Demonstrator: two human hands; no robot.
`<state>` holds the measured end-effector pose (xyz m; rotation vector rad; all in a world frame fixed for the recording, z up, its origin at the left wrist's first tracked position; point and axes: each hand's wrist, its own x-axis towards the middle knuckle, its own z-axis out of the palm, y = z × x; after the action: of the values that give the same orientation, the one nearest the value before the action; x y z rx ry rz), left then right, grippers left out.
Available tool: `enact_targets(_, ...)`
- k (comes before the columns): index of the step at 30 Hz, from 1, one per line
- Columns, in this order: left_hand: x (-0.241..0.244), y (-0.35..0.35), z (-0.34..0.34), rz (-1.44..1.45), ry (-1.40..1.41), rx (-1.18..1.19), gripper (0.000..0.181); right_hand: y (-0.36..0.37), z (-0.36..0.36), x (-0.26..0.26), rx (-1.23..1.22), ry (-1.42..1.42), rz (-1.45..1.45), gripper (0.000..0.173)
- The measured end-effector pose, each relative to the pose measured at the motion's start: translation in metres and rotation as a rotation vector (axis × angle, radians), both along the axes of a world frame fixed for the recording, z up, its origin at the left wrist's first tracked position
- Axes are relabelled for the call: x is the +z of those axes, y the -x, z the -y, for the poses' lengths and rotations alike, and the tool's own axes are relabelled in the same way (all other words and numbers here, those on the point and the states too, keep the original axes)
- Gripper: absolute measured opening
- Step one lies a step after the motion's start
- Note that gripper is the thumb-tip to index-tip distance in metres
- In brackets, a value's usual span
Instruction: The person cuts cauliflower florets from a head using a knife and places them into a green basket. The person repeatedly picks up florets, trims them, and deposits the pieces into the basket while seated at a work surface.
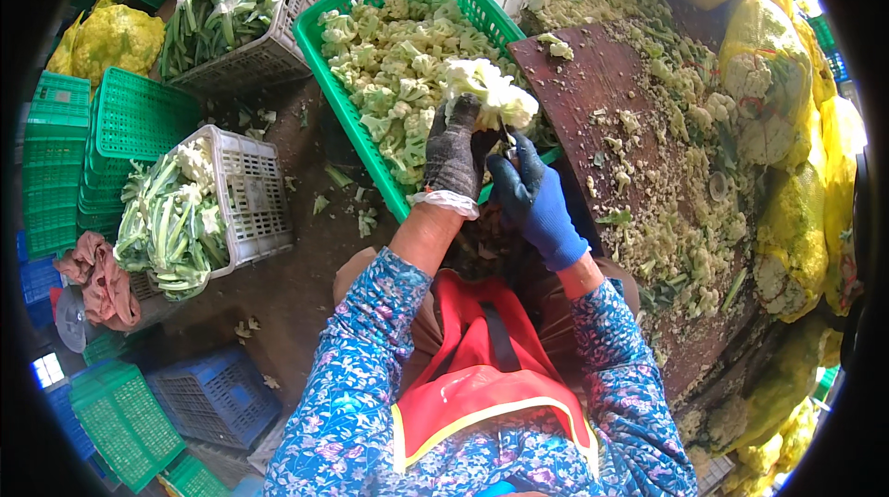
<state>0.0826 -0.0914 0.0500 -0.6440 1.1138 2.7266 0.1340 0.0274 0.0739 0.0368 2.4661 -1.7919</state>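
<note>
My left hand [455, 149], in a dark grey knit glove, holds a white cauliflower head [489, 90] from below and behind. A blue glove with a darker coated palm covers my right hand [531, 184], which grips a small knife [510, 143]. The blade points up against the underside of the cauliflower; its tip is hidden there. Both hands are over the near right corner of a green plastic crate [333, 90]. Cut cauliflower florets [396, 66] fill much of that crate.
A brown board [566, 80] strewn with cauliflower crumbs lies to the right, with yellow mesh sacks [764, 87] of cauliflower beyond. White crates [253, 198] of leaves and stalks stand left, near stacked green crates [142, 115] and a blue crate [215, 393]. Scraps litter the floor.
</note>
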Motion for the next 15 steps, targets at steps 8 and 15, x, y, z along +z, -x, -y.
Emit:
enact_targets(8, -0.003, 0.005, 0.017, -0.017, -0.259, 0.042, 0.040, 0.016, 0.004, 0.027, 0.029, 0.731, 0.615, 0.019)
enact_targets(15, 0.008, 0.008, 0.033, 0.070, -0.136, -0.125, 0.037, 0.008, -0.010, 0.016, 0.009, 0.434, 0.344, 0.033)
